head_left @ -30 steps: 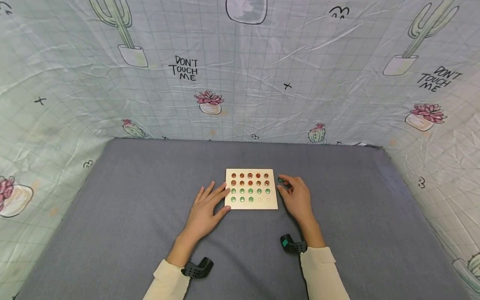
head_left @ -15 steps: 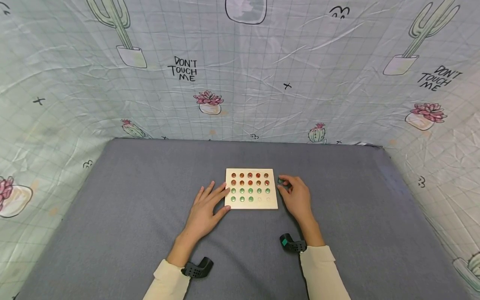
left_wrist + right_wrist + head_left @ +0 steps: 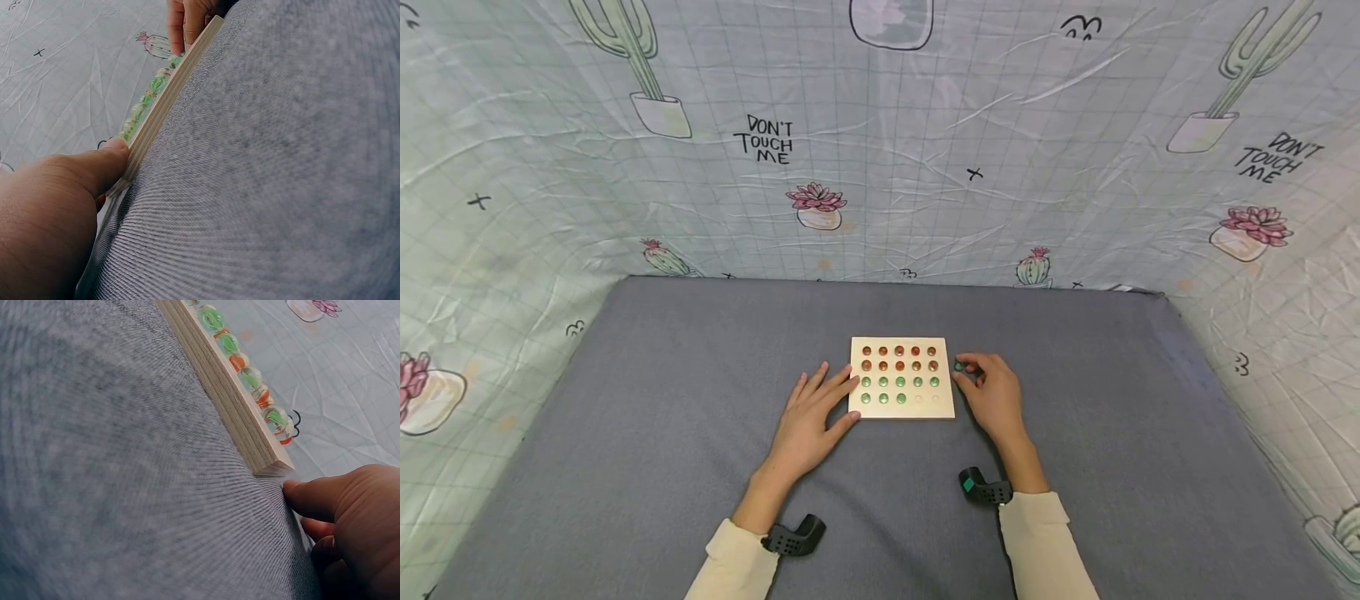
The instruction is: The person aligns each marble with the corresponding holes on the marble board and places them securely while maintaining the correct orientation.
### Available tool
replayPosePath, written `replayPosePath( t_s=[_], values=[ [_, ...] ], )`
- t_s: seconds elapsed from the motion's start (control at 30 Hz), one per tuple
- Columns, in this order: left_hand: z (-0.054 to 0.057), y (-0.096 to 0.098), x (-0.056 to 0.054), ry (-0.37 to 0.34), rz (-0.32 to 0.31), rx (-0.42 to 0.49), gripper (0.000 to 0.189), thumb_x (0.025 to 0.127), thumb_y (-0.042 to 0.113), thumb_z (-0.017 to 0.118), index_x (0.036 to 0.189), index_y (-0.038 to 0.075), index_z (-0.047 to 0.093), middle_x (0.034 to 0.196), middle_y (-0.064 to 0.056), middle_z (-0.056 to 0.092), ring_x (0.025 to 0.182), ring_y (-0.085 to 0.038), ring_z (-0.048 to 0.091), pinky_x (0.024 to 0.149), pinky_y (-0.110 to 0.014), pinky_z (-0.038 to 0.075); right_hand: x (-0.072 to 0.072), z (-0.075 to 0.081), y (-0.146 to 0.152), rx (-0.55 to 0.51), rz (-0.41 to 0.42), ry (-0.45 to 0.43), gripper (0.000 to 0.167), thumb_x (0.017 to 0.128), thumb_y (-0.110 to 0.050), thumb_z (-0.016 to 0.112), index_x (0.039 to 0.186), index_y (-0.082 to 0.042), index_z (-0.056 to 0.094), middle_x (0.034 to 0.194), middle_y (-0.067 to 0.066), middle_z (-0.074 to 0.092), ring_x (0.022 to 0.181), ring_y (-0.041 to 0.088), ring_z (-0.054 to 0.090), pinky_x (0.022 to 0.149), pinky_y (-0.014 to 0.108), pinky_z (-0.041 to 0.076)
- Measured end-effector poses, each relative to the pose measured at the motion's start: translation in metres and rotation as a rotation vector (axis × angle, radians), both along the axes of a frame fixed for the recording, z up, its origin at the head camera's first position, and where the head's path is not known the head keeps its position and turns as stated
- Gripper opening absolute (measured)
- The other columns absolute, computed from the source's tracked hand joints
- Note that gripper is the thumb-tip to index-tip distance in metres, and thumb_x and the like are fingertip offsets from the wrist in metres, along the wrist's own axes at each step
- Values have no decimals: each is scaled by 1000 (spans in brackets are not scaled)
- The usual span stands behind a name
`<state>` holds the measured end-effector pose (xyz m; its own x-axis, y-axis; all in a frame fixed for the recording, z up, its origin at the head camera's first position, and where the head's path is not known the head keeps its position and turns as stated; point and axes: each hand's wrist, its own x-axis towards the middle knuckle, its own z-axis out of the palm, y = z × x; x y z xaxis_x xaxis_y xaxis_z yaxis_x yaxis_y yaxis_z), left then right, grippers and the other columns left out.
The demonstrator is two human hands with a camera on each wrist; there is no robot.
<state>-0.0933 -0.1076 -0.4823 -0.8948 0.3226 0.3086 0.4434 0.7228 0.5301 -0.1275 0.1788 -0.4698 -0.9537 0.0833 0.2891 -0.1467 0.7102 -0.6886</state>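
In the head view, a pale wooden board (image 3: 891, 409) holds rows of glass marbles, orange in the two far rows and green in the two near ones. Two spots at the right of the nearest row have no marble. My left hand (image 3: 807, 423) rests with spread, straight fingers on the board's left edge, its thumb at the near left corner. Right of the board, my right hand (image 3: 996, 400) has its thumb and index finger curled round a green marble (image 3: 958, 365). The right wrist view hides that marble behind the thumb (image 3: 315, 495).
Grey cloth (image 3: 700, 358) covers the table around the board. Behind and at both sides hangs a pale curtain (image 3: 880, 150) with a cactus print. Each wrist wears a black camera mount, such as the left one (image 3: 795, 536).
The green marble has shifted slightly nearer me and leftward between my right thumb and index finger. My left hand and the board stay nearly still.
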Motion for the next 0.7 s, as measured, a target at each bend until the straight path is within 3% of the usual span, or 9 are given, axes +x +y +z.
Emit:
replayPosePath(
  t_s=[0.7],
  values=[
    [0,-1,-1,-6,0,-7,52,92,37,64,139,17,53,146,0,44,140,-28,27,117,-46,10,0,-1,2,-17,10,-34,18,85,-12,74,102,-6,73,86,7,61,60,17,45,53,29,37]
  ],
)
